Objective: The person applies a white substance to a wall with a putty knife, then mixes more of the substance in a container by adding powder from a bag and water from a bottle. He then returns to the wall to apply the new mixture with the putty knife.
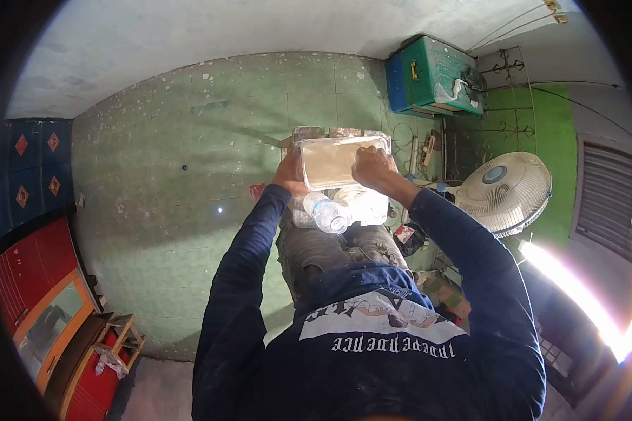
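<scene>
A shallow rectangular tray [316, 188] with a pale rim and a flat beige inside [328, 163] is in front of me, above my lap. My left hand [290, 172] is closed around its left edge, with the fingertips hidden. Over the tray's right part, my right hand [373, 168] is curled into a fist; whatever it may hold does not show. Just nearer to me, a clear plastic bottle [324, 212] lies on its side, tilted toward my body. Beside it sits a whitish, brightly lit bundle [361, 203] that I cannot make out.
A white standing fan [505, 193] is close to my right arm. Green and blue cabinets [435, 76] stand at the back right, near a power strip [427, 149] and cables. At the left are red-and-orange furniture [56, 323] and a green tiled floor [182, 210].
</scene>
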A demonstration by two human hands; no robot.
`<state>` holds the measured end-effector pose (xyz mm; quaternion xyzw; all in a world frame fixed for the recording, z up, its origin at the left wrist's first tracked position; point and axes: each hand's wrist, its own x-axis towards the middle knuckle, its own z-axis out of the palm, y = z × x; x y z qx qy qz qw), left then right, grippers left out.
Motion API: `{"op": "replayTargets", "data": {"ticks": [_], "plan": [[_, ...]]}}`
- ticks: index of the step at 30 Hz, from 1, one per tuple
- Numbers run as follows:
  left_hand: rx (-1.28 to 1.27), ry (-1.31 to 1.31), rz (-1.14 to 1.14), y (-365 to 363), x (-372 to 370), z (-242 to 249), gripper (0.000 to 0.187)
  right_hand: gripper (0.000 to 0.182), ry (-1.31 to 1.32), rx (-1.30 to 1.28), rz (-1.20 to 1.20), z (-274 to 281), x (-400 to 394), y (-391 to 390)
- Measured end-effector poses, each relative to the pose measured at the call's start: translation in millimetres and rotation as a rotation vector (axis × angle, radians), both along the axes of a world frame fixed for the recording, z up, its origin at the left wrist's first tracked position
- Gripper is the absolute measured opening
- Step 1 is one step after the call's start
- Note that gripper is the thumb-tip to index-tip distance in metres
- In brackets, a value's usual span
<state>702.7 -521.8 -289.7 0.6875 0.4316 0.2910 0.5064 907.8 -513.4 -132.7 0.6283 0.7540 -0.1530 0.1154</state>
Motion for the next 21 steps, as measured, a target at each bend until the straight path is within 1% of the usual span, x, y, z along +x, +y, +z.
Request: {"op": "replayTargets", "data": {"ticks": [2,3,5,6,8,9,10,12,13,14,16,17,18,20,21], "plan": [[-0.114,-0.098,0.036,-2,-2,7,0.098,0.038,0.054,-0.381,-0.199,24,-18,21],[-0.112,-0.097,0.036,-2,-1,-7,0.098,0.038,0.055,-0.378,-0.199,18,-20,19],[-0.062,-0.025,0.026,-2,-1,-26,0.106,0.04,0.14,-0.24,-0.133,11,-29,12],[-0.063,-0.02,0.029,-2,-3,-31,0.106,0.04,0.144,-0.241,-0.129,13,-33,10],[0.08,0.111,0.016,-3,-4,-39,0.114,0.041,0.135,-0.249,-0.152,21,-41,5],[0.074,0.112,0.022,-3,-6,-39,0.114,0.036,0.22,-0.137,-0.137,4,-37,-1],[0.033,0.088,0.038,-4,-8,-38,0.114,0.036,0.219,-0.143,-0.133,-11,-30,-7],[-0.01,0.061,0.054,-5,-7,-38,0.115,0.032,0.572,0.217,0.07,-19,-20,-12],[-0.043,-0.023,0.062,-6,-6,-38,0.113,0.028,0.683,0.103,0.12,-24,-13,-5],[-0.074,-0.106,0.07,-6,-5,-38,0.111,0.028,0.684,0.102,0.119,-30,-8,-9],[-0.095,-0.137,0.105,-8,-8,-34,0.108,0.026,0.241,0.459,0.574,-46,1,-19],[-0.116,-0.17,0.138,-10,-9,-29,0.105,0.026,0.322,0.547,0.522,-45,-3,-18],[-0.119,-0.17,0.14,-11,-9,-23,0.105,0.026,0.323,0.544,0.524,-46,-5,-19],[-0.133,-0.268,0.13,-7,-9,-13,0.1,0.03,0.33,0.365,0.42,-45,-6,-18],[-0.132,-0.268,0.126,-7,-7,-13,0.1,0.033,0.35,0.14,0.344,-34,-8,-15]]}}
